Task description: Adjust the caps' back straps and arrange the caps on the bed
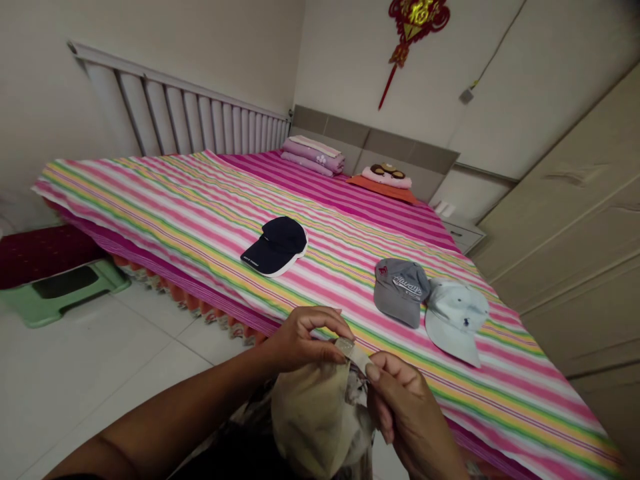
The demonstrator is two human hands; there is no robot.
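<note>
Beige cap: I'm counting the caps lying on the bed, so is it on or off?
Off: left hand and right hand hold the beige cap by its strap, in front of the bed.

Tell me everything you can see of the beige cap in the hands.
The beige cap looks like soft, plain cloth, with a rounded, slightly creased crown. A pale strap spans an opening at its upper right. It is held low, in front of the near edge of the bed. The left hand pinches the strap's upper end; the right hand pinches its lower end between thumb and fingers. The brim cannot be made out, nor whether the strap is fastened.
</note>
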